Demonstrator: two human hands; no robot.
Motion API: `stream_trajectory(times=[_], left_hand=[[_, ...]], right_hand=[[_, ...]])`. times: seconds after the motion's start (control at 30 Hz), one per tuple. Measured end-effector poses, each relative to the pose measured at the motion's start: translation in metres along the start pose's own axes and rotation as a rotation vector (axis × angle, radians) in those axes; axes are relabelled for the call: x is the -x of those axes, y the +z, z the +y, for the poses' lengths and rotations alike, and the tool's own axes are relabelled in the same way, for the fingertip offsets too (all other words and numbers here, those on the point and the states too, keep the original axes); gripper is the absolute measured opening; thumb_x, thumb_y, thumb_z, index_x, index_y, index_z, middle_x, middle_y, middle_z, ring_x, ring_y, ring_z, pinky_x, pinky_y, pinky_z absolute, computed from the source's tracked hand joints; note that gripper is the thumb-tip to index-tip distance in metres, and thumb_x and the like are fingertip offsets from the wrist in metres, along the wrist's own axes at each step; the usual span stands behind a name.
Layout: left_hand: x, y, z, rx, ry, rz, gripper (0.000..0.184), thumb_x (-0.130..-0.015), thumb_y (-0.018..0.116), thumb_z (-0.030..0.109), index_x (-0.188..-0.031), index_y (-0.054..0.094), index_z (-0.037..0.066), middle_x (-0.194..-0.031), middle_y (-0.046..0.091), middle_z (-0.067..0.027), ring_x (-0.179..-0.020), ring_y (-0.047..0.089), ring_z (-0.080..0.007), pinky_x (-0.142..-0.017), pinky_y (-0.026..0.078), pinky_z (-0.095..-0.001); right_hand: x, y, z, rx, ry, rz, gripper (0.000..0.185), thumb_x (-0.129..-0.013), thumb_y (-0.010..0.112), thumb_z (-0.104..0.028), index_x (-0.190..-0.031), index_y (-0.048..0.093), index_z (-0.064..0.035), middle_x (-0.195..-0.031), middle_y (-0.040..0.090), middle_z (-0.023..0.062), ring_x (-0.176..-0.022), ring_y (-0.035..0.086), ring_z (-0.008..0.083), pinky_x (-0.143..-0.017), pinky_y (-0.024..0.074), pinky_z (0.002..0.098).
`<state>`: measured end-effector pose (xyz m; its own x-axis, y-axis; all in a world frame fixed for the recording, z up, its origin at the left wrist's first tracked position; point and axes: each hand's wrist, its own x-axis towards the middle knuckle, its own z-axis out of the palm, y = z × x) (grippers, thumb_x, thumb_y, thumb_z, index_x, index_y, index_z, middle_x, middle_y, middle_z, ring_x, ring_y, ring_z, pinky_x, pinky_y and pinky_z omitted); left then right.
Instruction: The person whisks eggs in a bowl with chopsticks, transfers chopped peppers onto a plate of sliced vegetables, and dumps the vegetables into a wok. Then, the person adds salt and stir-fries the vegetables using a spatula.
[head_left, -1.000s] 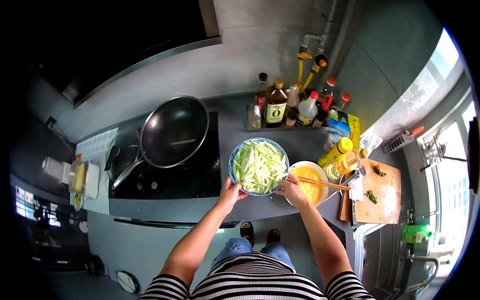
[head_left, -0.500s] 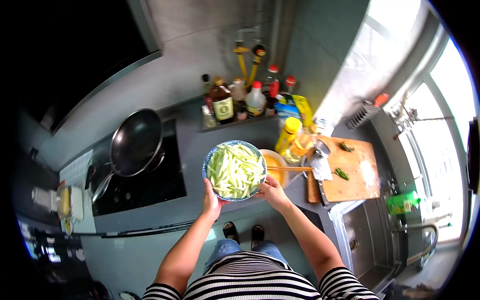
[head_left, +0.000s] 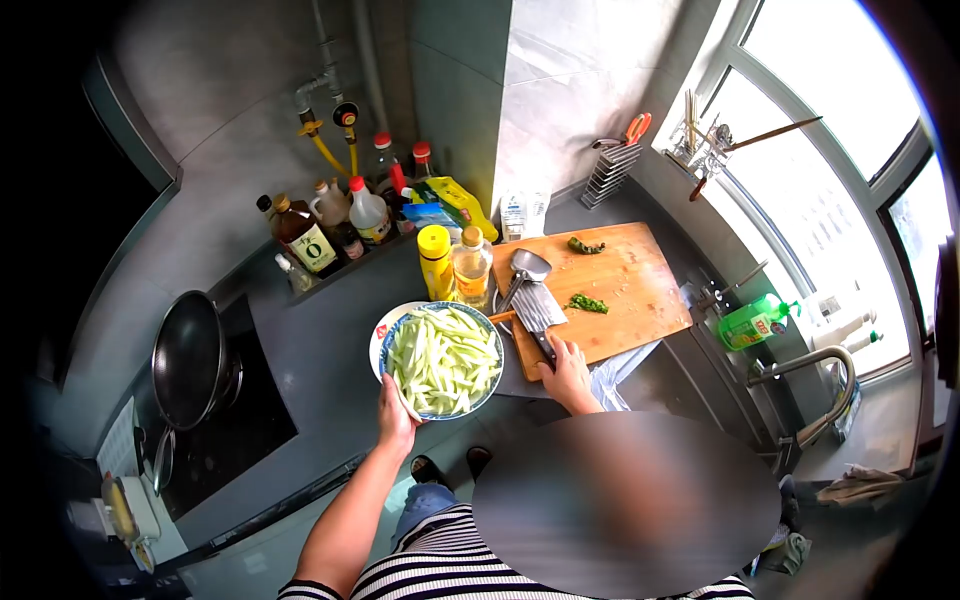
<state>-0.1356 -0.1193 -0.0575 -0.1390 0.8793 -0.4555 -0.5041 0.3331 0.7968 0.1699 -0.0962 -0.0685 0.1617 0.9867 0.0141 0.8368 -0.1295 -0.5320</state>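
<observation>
My left hand (head_left: 397, 418) grips the lower left edge of a blue-rimmed bowl (head_left: 498, 378), heaped with pale green vegetable strips (head_left: 445, 358). This bowl overlaps a white bowl (head_left: 378, 345) behind it, whose contents are hidden. At the cutting board's near left edge, my right hand (head_left: 568, 380) has its fingers closed around the dark handle of a cleaver (head_left: 540, 308). The blade lies flat on the wooden cutting board (head_left: 640, 300). A metal ladle (head_left: 530, 264) lies beside the blade, and chopsticks (head_left: 502, 317) poke out next to the bowl. A blurred oval covers my right forearm.
Two green chopped bits (head_left: 588, 303) lie on the board. A yellow bottle (head_left: 436, 262) and an oil bottle (head_left: 472, 268) stand behind the bowl. A wok (head_left: 190, 360) sits on the left stove; the sink (head_left: 690, 395) and green soap bottle (head_left: 755, 322) are at right.
My right hand has let go of the bowl and moved right to the cleaver's handle. My left hand alone keeps the bowl. The view has turned to the right.
</observation>
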Motion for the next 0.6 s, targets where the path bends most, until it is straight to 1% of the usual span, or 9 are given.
stream_trajectory(times=[0.03, 0.1, 0.2, 0.27, 0.33, 0.37, 0.4, 0.47, 0.6], left_hand=[[0.005, 0.009, 0.001, 0.006, -0.012, 0.006, 0.065, -0.097, 0.037, 0.058, -0.134, 0.041, 0.006, -0.112, 0.063, -0.0087, -0.083, 0.068, -0.0149, -0.053, 0.056, -0.0246], [0.004, 0.012, 0.0, -0.009, -0.021, -0.044, 0.065, -0.097, 0.036, 0.057, -0.136, 0.039, 0.005, -0.115, 0.062, -0.0096, -0.088, 0.068, -0.0164, -0.057, 0.058, -0.0273], [-0.004, 0.014, -0.013, -0.015, 0.007, -0.037, 0.065, -0.098, 0.036, 0.056, -0.136, 0.039, 0.004, -0.115, 0.062, -0.0098, -0.089, 0.067, -0.016, -0.059, 0.059, -0.0278], [-0.011, 0.009, -0.019, -0.081, 0.002, -0.082, 0.064, -0.099, 0.035, 0.055, -0.138, 0.038, 0.004, -0.121, 0.059, -0.0107, -0.097, 0.065, -0.0162, -0.067, 0.058, -0.0274], [-0.013, 0.016, -0.021, -0.086, 0.023, -0.072, 0.064, -0.1, 0.035, 0.054, -0.139, 0.037, 0.003, -0.125, 0.057, -0.0111, -0.1, 0.063, -0.0159, -0.069, 0.057, -0.0278], [-0.013, 0.018, -0.022, -0.092, 0.028, -0.084, 0.065, -0.1, 0.034, 0.053, -0.14, 0.035, 0.003, -0.128, 0.055, -0.0113, -0.105, 0.061, -0.016, -0.074, 0.056, -0.028], [-0.014, 0.019, -0.024, -0.087, 0.039, -0.095, 0.065, -0.1, 0.034, 0.053, -0.141, 0.035, 0.001, -0.132, 0.052, -0.0117, -0.112, 0.058, -0.0175, -0.085, 0.053, -0.0293], [-0.015, 0.021, -0.026, -0.095, 0.055, -0.118, 0.066, -0.101, 0.035, 0.052, -0.14, 0.035, -0.001, -0.136, 0.049, -0.0127, -0.12, 0.052, -0.019, -0.096, 0.046, -0.0305], [-0.014, 0.031, -0.031, -0.166, 0.089, -0.106, 0.065, -0.101, 0.035, 0.05, -0.14, 0.036, -0.003, -0.139, 0.047, -0.0136, -0.123, 0.049, -0.0197, -0.102, 0.041, -0.0307]], right_hand=[[-0.002, 0.003, 0.012, 0.078, 0.002, -0.012, 0.067, -0.075, 0.073, -0.019, -0.134, 0.045, -0.0056, -0.122, 0.052, 0.0204, -0.112, 0.051, 0.038, -0.096, 0.0438, 0.0428], [-0.004, 0.005, 0.023, 0.081, 0.033, -0.024, 0.067, -0.075, 0.073, -0.018, -0.134, 0.045, -0.0057, -0.121, 0.053, 0.0202, -0.111, 0.052, 0.0375, -0.095, 0.0442, 0.0425], [-0.006, 0.007, 0.033, 0.073, 0.055, -0.039, 0.068, -0.075, 0.074, -0.019, -0.135, 0.044, -0.0063, -0.12, 0.053, 0.0196, -0.111, 0.052, 0.037, -0.095, 0.0445, 0.0422], [-0.005, 0.006, 0.032, 0.064, 0.063, -0.052, 0.068, -0.075, 0.074, -0.019, -0.135, 0.045, -0.0065, -0.119, 0.053, 0.0195, -0.111, 0.052, 0.037, -0.095, 0.0444, 0.0423], [-0.004, 0.006, 0.034, 0.001, 0.056, -0.032, 0.066, -0.076, 0.073, -0.02, -0.134, 0.046, -0.0055, -0.12, 0.053, 0.0202, -0.112, 0.052, 0.0375, -0.096, 0.0438, 0.0422], [-0.003, 0.007, 0.037, -0.026, 0.044, -0.013, 0.064, -0.077, 0.072, -0.02, -0.134, 0.047, -0.0048, -0.12, 0.054, 0.0201, -0.112, 0.052, 0.0373, -0.096, 0.0438, 0.042], [-0.001, 0.008, 0.04, -0.05, 0.034, 0.006, 0.063, -0.077, 0.072, -0.02, -0.133, 0.048, -0.004, -0.12, 0.054, 0.0201, -0.112, 0.052, 0.0372, -0.096, 0.0437, 0.0418], [0.001, 0.012, 0.049, -0.074, 0.013, 0.024, 0.061, -0.078, 0.072, -0.02, -0.132, 0.049, -0.0025, -0.118, 0.055, 0.0207, -0.108, 0.055, 0.0374, -0.094, 0.0447, 0.0422], [0.007, 0.011, 0.064, -0.147, 0.02, 0.043, 0.06, -0.08, 0.071, -0.023, -0.131, 0.049, -0.0022, -0.118, 0.056, 0.022, -0.105, 0.057, 0.0367, -0.092, 0.0462, 0.0416]])
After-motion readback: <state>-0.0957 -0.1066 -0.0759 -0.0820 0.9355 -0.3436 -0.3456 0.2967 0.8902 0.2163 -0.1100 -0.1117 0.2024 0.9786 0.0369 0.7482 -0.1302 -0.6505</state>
